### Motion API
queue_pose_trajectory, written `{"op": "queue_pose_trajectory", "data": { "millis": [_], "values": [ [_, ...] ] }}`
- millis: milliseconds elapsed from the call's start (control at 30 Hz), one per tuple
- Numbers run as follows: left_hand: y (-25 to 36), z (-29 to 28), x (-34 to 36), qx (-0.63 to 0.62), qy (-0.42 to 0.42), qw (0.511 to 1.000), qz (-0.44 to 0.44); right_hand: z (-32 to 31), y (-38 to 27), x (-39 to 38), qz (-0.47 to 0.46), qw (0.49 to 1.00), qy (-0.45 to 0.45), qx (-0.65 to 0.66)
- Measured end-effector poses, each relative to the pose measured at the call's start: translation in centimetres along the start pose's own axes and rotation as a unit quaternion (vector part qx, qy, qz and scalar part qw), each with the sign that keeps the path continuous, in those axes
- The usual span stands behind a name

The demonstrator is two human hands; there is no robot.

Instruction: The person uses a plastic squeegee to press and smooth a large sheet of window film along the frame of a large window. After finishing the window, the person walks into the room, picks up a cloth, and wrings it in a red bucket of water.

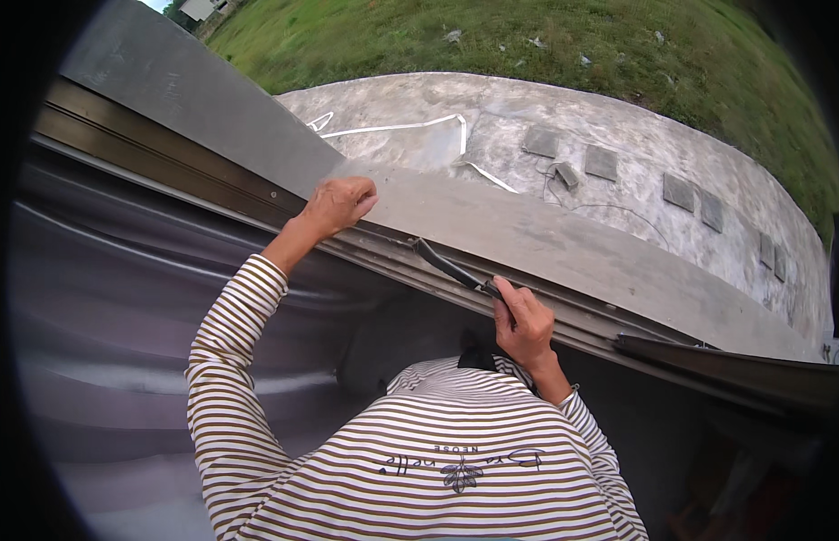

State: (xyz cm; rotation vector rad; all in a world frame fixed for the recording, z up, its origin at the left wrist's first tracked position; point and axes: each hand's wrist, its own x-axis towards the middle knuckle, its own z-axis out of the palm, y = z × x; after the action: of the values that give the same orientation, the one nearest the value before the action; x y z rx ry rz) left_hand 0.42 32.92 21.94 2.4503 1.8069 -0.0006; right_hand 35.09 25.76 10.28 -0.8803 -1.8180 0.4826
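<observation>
My left hand is curled closed over the window's metal frame, beside the concrete ledge; whatever its fingers may hold is hidden. In my right hand is a slim, dark, curved knife-like tool, gripped at its near end. Its far tip reaches left and rests at or just above the sliding-window track, between my two hands. The exact kind of tool is not clear. Striped sleeves cover both my arms.
A brown window frame runs along the left, with another dark frame section at the right. Beyond the grey ledge lies a concrete slab with several square tiles, a white strip and grass. A purplish curtain hangs at left.
</observation>
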Motion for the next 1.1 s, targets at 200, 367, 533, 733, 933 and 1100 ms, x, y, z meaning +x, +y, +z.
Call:
{"op": "queue_pose_trajectory", "data": {
  "millis": [200, 367, 533, 733, 933, 1100],
  "values": [
    [-1.0, 0.8, -3.3, -0.055, 0.193, 0.974, -0.103, 0.0, 0.1, -0.1, -0.004, 1.0, -0.001, 0.01],
    [1.5, 3.5, -8.2, -0.122, 0.162, 0.955, -0.218, -0.1, 0.1, 0.0, -0.002, 1.0, -0.003, 0.001],
    [4.1, 8.1, -10.2, -0.151, 0.21, 0.921, -0.291, 0.0, 0.1, 0.0, 0.005, 1.0, -0.009, 0.014],
    [5.6, 8.7, -9.3, -0.14, 0.204, 0.905, -0.347, -0.1, 0.2, 0.0, 0.003, 1.0, -0.021, 0.012],
    [5.8, 8.0, -7.7, -0.076, 0.127, 0.901, -0.408, -0.1, 0.4, 0.0, 0.001, 1.0, -0.024, 0.009],
    [5.4, 8.0, -5.9, -0.046, 0.057, 0.888, -0.453, 0.0, 0.5, -0.1, -0.001, 1.0, -0.018, 0.017]
  ]
}}
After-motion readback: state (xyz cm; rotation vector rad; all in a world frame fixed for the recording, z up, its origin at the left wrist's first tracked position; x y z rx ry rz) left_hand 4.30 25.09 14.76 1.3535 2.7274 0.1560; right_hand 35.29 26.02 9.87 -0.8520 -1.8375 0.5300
